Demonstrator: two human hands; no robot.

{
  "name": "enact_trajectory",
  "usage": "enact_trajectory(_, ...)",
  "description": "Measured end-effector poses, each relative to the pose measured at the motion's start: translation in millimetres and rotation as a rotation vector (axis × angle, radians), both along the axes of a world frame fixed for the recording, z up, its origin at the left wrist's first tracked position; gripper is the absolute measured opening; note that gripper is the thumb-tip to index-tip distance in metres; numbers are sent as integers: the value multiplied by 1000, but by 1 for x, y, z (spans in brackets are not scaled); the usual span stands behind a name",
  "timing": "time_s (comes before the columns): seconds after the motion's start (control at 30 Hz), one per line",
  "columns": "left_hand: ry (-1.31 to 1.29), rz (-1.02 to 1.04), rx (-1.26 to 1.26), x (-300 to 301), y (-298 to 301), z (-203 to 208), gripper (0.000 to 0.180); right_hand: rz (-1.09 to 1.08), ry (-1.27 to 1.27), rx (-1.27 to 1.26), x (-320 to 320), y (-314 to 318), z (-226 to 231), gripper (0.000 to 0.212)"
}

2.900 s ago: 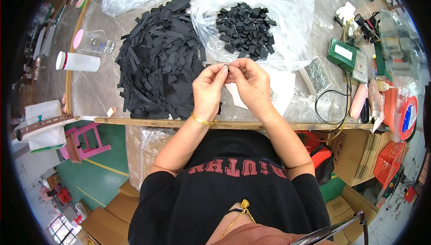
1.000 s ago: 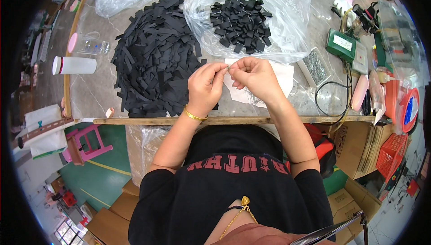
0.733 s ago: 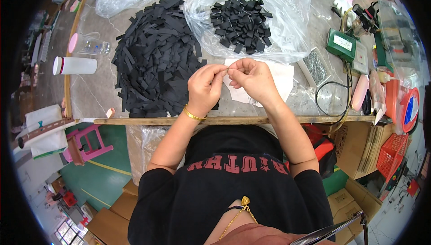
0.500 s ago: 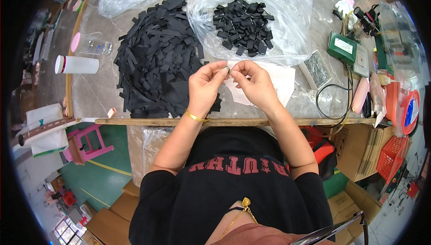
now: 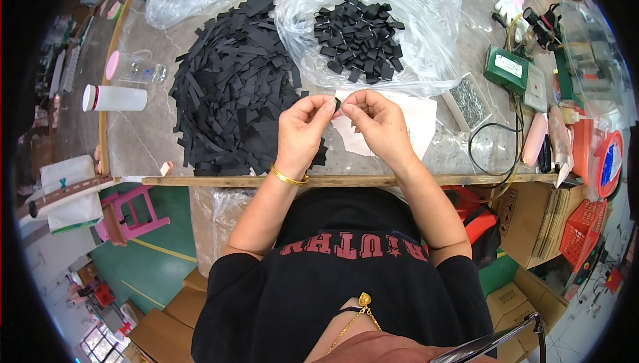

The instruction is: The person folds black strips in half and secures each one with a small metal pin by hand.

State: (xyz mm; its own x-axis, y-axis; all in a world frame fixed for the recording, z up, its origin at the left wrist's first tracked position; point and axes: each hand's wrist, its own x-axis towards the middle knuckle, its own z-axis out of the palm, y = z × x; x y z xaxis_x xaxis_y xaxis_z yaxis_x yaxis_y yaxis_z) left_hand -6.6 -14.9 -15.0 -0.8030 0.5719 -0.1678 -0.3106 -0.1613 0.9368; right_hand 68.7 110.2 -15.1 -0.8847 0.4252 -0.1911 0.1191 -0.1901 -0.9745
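Note:
Above the table's front edge, my left hand (image 5: 299,135) pinches a small black fabric strip (image 5: 337,105) between thumb and forefinger. My right hand (image 5: 381,127) is closed in a pinch right beside that strip; whatever its fingertips hold is too small to make out. Left of my hands lies a large heap of flat black strips (image 5: 229,83). Beyond them, a smaller pile of folded black pieces (image 5: 359,37) rests on a clear plastic bag (image 5: 426,50). Under my right hand is a sheet of white paper (image 5: 421,123).
A white box of small metal parts (image 5: 469,100) sits to the right, near a green box (image 5: 507,70) with a black cable (image 5: 474,147). At the left lie a white bottle (image 5: 116,97) and a clear bottle with a pink lid (image 5: 133,67). The wooden edge (image 5: 359,181) borders the table.
The black strip shows more between my fingertips now. Both hands have stayed in nearly the same place, still close together.

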Motion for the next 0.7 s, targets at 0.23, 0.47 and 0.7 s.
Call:
enact_trajectory(0.23,90,-9,-43,-2,-1,-2,15,17,29,-137,0,0,-5,11)
enact_trajectory(0.47,73,-67,-52,-4,-5,4,15,1,64,-190,3,1,-4,11)
enact_trajectory(0.7,2,-75,-32,-3,-5,12,15,28,84,-169,6,5,1,12)
